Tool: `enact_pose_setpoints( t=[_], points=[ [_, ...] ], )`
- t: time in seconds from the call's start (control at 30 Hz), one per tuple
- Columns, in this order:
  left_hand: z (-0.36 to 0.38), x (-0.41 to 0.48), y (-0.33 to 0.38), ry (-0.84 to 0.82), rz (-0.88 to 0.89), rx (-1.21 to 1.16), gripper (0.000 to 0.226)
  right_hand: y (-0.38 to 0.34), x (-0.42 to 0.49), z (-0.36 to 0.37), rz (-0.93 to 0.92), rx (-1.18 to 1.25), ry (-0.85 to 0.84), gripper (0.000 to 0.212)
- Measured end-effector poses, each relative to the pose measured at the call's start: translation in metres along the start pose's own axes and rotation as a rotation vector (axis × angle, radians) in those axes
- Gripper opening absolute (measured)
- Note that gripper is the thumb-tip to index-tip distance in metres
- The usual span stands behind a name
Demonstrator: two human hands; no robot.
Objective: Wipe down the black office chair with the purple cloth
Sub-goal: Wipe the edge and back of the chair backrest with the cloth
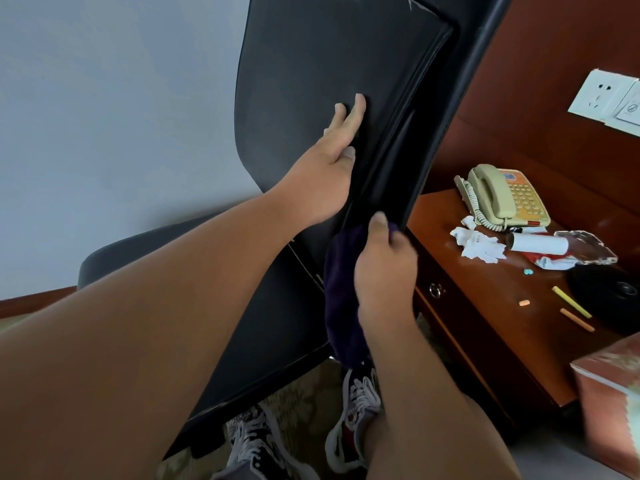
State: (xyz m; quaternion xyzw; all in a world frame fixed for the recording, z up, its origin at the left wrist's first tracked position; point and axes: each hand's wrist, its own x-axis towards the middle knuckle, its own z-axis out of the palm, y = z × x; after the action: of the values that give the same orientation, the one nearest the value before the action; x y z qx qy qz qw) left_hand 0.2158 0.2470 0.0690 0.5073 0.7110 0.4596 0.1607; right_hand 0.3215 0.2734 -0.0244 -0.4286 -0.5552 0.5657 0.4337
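A: Head cam: where was the black office chair (329,64)?
B: Centre frame, backrest tilted, top leaning to the right.
A: Left hand?
B: Left hand (332,171) lay flat on the backrest panel, fingers straight & close together, nothing held.
A: Right hand & cloth?
B: Right hand (384,271) was curled round the purple cloth (341,299), thumb on top, holding it vs. the backrest's right edge, low down. Rest of the cloth hung below the fist.
A: Anything else?
B: Wooden desk (485,306) on the right w/ a beige phone (502,199) & crumpled tissues (478,244) just beside it. Patterned sneakers (360,407) at the bottom.
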Motion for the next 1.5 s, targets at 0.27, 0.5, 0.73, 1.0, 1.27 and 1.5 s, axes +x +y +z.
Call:
enact_pose_setpoints(
  t=[0.27,0.5,0.73,1.0,1.27,1.5],
  points=[
    [0.004,0.001,-0.008,0.029,0.009,0.005,0.062,-0.001,0.001,-0.004,-0.363,-0.112,0.030,0.016],
    [0.013,-0.009,-0.015,0.077,0.016,0.038,0.057,0.064,-0.012,-0.007,-0.100,-0.204,-0.016,0.020],
    [0.025,-0.024,-0.027,0.120,-0.110,-0.006,0.055,0.067,-0.028,-0.007,0.205,-0.021,-0.059,0.006],
    [0.028,-0.033,-0.043,0.078,-0.235,-0.059,0.066,0.054,-0.017,0.002,-0.123,-0.059,0.011,0.025],
    [0.031,-0.030,-0.048,0.087,-0.224,-0.082,0.065,0.099,-0.024,0.008,0.087,-0.059,0.059,0.013],
    [0.032,-0.030,-0.052,0.100,-0.212,-0.115,0.064,0.112,-0.021,0.011,0.531,0.018,-0.005,0.038]
  ],
)
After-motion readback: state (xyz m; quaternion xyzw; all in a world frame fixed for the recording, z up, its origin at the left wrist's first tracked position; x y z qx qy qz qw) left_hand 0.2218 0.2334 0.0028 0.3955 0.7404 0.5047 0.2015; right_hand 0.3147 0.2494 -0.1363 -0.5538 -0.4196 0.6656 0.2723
